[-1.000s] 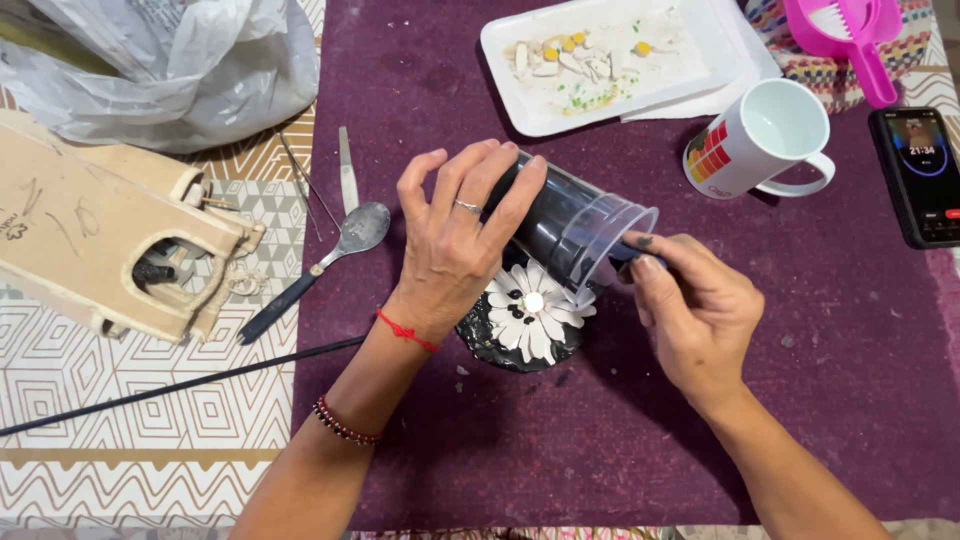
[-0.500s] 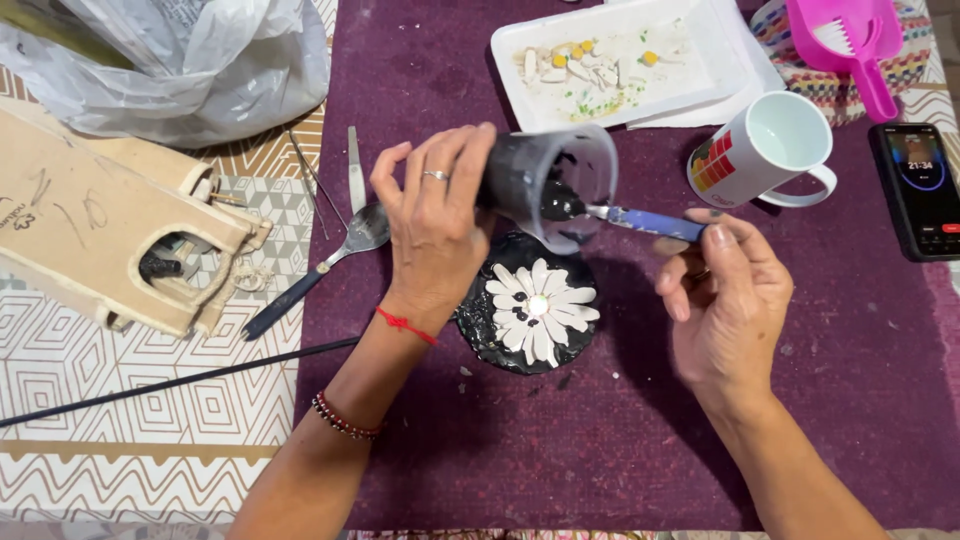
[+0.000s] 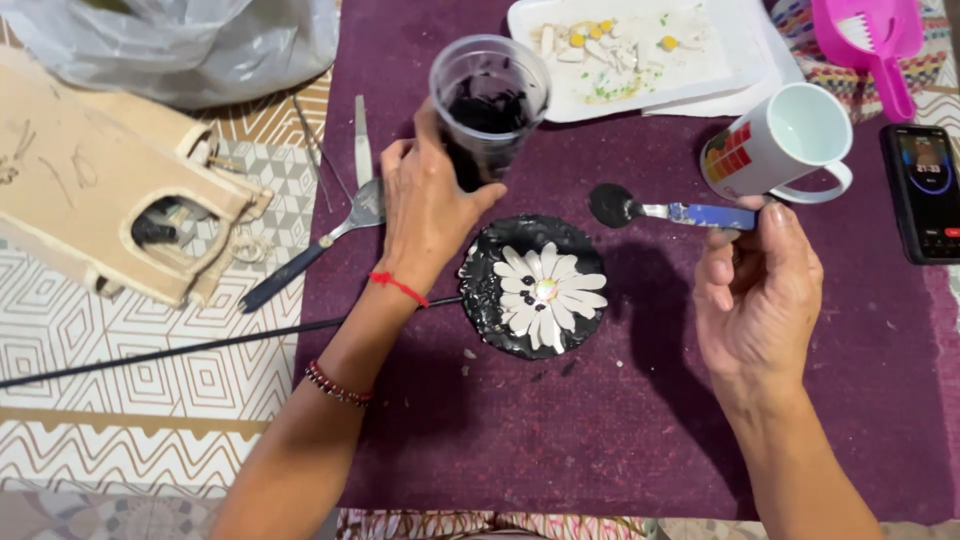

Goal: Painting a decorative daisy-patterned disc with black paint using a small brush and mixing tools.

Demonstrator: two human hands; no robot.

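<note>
The left hand is gripping a clear cup of black paint, its fingers clamped round the lower wall, holding it upright just above the counter, beyond the disc. The right hand is pinching the blue handle of a spatula, fingers together on it, the round tip loaded with black and hanging just right of the cup and above the disc. The disc, black with a white flower, is lying on the purple mat between the two hands. This looks like the loading step: paint is on the tip and seems meant for the disc's surface. The next move calls for steady lowering and keeping black off the white petals. The left fingers are mostly hidden behind the cup. How much paint remains is hard to judge. A mug is standing near the spatula.
</note>
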